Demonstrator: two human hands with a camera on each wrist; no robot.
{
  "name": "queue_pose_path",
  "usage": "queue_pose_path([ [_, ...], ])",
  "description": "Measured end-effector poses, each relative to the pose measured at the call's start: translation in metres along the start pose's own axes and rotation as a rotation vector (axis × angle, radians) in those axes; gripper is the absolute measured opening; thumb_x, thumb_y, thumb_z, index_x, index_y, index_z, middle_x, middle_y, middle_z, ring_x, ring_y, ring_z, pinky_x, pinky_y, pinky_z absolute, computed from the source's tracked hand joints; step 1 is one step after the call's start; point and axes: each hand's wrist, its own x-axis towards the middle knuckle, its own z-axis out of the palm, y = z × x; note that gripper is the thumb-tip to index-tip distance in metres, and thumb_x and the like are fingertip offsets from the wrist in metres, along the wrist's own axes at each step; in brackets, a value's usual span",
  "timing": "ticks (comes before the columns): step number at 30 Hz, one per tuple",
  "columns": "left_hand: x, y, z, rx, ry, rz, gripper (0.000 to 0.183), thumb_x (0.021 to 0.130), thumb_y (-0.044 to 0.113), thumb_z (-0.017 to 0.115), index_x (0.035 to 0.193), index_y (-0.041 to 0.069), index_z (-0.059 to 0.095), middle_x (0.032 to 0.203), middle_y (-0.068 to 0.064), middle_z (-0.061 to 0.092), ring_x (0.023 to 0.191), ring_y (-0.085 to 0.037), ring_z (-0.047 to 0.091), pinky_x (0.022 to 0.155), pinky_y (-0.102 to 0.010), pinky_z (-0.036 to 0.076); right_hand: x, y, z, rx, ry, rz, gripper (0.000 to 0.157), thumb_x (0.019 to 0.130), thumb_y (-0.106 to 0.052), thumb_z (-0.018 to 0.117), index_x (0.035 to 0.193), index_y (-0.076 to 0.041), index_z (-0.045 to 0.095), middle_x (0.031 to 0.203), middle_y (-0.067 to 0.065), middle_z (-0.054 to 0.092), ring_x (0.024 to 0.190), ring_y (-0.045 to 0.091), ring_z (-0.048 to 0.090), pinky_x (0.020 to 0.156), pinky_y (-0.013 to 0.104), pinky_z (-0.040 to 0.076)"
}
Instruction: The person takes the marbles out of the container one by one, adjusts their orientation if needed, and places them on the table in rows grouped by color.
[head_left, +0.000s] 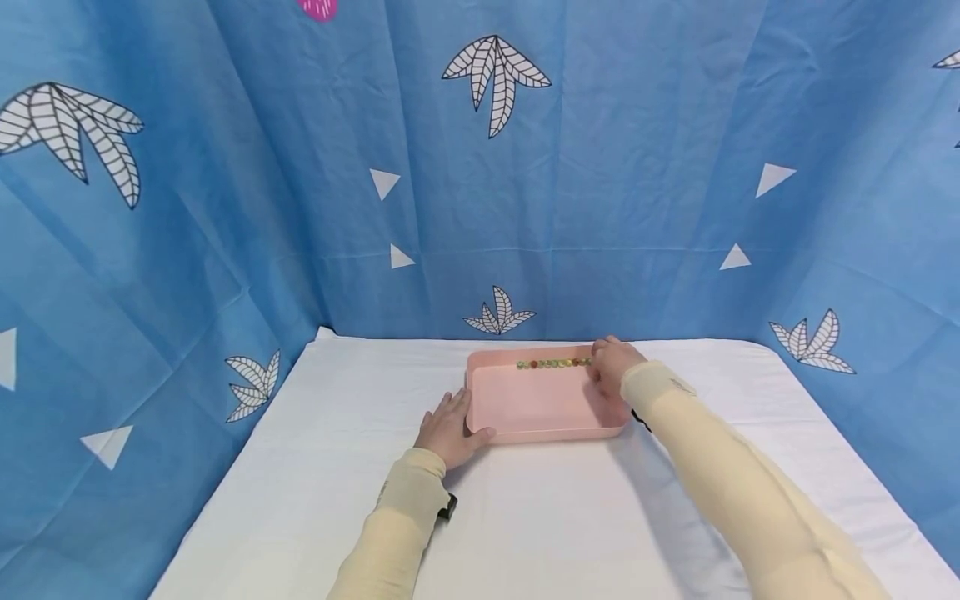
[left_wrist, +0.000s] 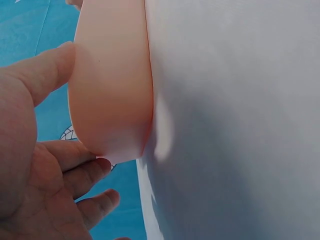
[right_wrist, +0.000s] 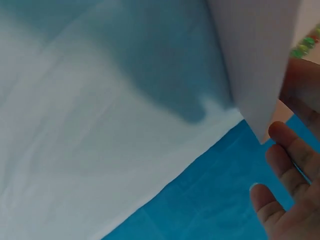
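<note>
A shallow pink tray sits on the white-covered table. Along its back side, inside, runs a straight row of small green and yellow beads with a few red ones. My left hand rests at the tray's front left corner, its thumb at the rim and loosely extended fingers along the outer wall. My right hand reaches over the right side to the right end of the bead row. In the right wrist view, the beads show just above one digit; I cannot tell whether it pinches them.
The white cloth covers the table. Behind it hangs a blue curtain printed with leaves and triangles, which also flanks both sides. A dark band shows at the left wrist.
</note>
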Motion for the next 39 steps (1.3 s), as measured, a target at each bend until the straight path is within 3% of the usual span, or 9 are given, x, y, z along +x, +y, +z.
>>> queue_pose_path([
  [4,0.000,0.001,0.000,0.000,-0.009,-0.006,0.085,0.089,0.054,0.060,0.152,0.007,0.027,0.156,-0.009,0.027,0.145,-0.034,0.017,0.112,-0.061,0.016,-0.011,0.001,-0.005,0.157,0.008,-0.007,0.017,0.080,-0.008,0.070,0.083,-0.023,0.077,0.137,0.016,0.051,0.126,0.034,0.040,0.096,0.045,0.045],
  [9,0.002,-0.001,0.002,0.003,-0.015,-0.003,0.085,0.089,0.054,0.060,0.152,0.008,0.027,0.157,-0.009,0.025,0.145,-0.034,0.016,0.113,-0.061,0.015,-0.031,-0.004,-0.017,0.302,0.123,-0.025,0.019,0.082,-0.008,0.074,0.100,-0.010,0.077,0.136,0.022,0.050,0.129,0.043,0.038,0.102,0.053,0.040],
  [17,0.003,0.000,-0.001,0.004,-0.024,0.012,0.083,0.090,0.052,0.060,0.152,0.007,0.028,0.158,-0.009,0.023,0.145,-0.034,0.014,0.113,-0.061,0.013,-0.057,-0.008,-0.024,0.402,0.248,-0.020,0.012,0.088,-0.016,0.071,0.098,-0.018,0.077,0.138,0.018,0.049,0.131,0.042,0.036,0.104,0.059,0.034],
  [23,0.004,0.001,-0.003,0.006,-0.028,0.014,0.082,0.091,0.051,0.059,0.152,0.007,0.027,0.158,-0.010,0.022,0.146,-0.033,0.014,0.113,-0.060,0.014,-0.068,-0.018,-0.020,0.460,0.292,-0.048,0.015,0.088,-0.012,0.067,0.098,-0.019,0.076,0.137,0.014,0.052,0.131,0.037,0.040,0.103,0.055,0.037],
  [28,0.005,0.001,-0.001,0.000,-0.025,0.001,0.082,0.090,0.051,0.060,0.152,0.007,0.027,0.159,-0.008,0.021,0.146,-0.031,0.013,0.114,-0.057,0.014,-0.076,-0.033,-0.018,0.482,0.328,-0.072,0.013,0.086,-0.016,0.074,0.098,-0.019,0.075,0.134,0.012,0.055,0.130,0.035,0.040,0.101,0.053,0.040],
  [39,0.006,-0.002,-0.002,-0.013,-0.027,0.003,0.081,0.091,0.050,0.060,0.152,0.009,0.026,0.159,-0.007,0.021,0.146,-0.031,0.013,0.114,-0.058,0.014,-0.084,-0.078,-0.010,0.497,0.385,-0.237,0.013,0.083,-0.019,0.077,0.096,-0.020,0.076,0.130,0.008,0.057,0.125,0.029,0.048,0.101,0.049,0.042],
])
